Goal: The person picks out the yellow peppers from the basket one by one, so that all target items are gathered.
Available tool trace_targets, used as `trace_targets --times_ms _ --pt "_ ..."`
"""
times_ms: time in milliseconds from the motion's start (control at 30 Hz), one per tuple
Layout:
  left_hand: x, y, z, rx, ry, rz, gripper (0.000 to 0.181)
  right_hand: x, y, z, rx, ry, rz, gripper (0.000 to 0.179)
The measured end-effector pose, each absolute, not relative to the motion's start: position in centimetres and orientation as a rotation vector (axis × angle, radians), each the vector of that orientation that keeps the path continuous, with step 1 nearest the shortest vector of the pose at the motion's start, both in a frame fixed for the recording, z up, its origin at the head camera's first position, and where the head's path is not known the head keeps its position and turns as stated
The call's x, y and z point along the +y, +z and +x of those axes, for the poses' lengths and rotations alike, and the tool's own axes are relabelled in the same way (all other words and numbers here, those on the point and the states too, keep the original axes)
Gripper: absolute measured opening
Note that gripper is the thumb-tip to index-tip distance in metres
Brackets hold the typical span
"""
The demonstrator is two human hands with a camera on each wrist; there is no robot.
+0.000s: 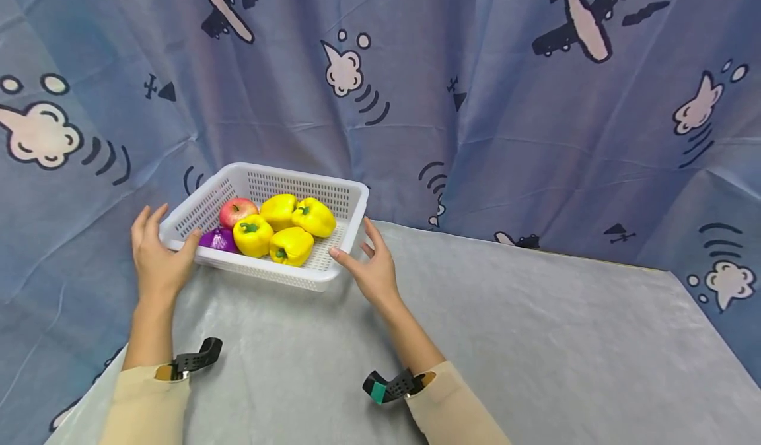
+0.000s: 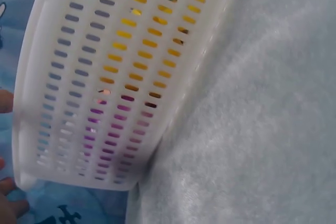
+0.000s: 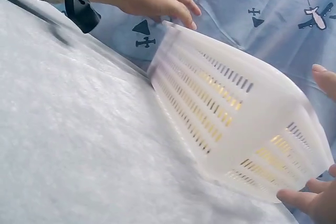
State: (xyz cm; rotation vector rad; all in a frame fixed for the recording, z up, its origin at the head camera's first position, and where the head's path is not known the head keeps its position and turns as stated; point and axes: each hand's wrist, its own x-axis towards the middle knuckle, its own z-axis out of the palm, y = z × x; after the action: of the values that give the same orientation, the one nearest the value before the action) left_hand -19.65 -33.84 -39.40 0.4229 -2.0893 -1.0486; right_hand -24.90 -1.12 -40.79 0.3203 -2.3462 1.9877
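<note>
A white slatted plastic basket [image 1: 267, 274] sits at the far left of the table, against the curtain. It holds several yellow bell peppers [image 1: 292, 246], a red apple [image 1: 238, 212] and a shiny purple vegetable [image 1: 219, 239] partly hidden by the front rim. My left hand [image 1: 160, 260] holds the left end, thumb at the front rim and fingers along the outside. At the right end, my right hand [image 1: 376, 270] has its thumb by the rim and its fingers [image 3: 296, 199] at the lower outside corner.
A pale grey cloth [image 1: 535, 339] covers the table. Behind and to the left hangs a blue curtain [image 1: 404, 102] with cartoon planes, close to the basket. Black straps [image 1: 196, 358] with camera mounts are worn on both wrists.
</note>
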Motion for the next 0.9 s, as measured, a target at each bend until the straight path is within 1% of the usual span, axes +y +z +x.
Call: trace_targets --times_ms 100,233,433,567,900 --pt "-34.2 -39.9 -19.5 -2.089 -1.07 0.451 0.068 -1.6 -41.0 -24.7 -2.322 2.076 0.309 0.092" --pt "-34.7 -40.2 -19.5 -2.13 -1.129 0.522 0.073 -2.1 -41.2 -24.5 -2.264 2.267 0.33 0.096" --pt "-35.1 -40.6 -20.0 -2.14 -1.418 0.653 0.082 -3.0 -41.6 -24.1 -2.189 2.442 0.362 0.097" --pt "-35.3 -41.2 -20.5 -1.993 -1.603 0.625 0.08 -3.2 -41.7 -24.1 -2.162 2.453 0.377 0.094" --pt "-34.9 -40.9 -20.4 -1.82 -1.666 0.643 0.079 -2.5 -41.4 -24.1 -2.061 2.58 0.4 0.099"
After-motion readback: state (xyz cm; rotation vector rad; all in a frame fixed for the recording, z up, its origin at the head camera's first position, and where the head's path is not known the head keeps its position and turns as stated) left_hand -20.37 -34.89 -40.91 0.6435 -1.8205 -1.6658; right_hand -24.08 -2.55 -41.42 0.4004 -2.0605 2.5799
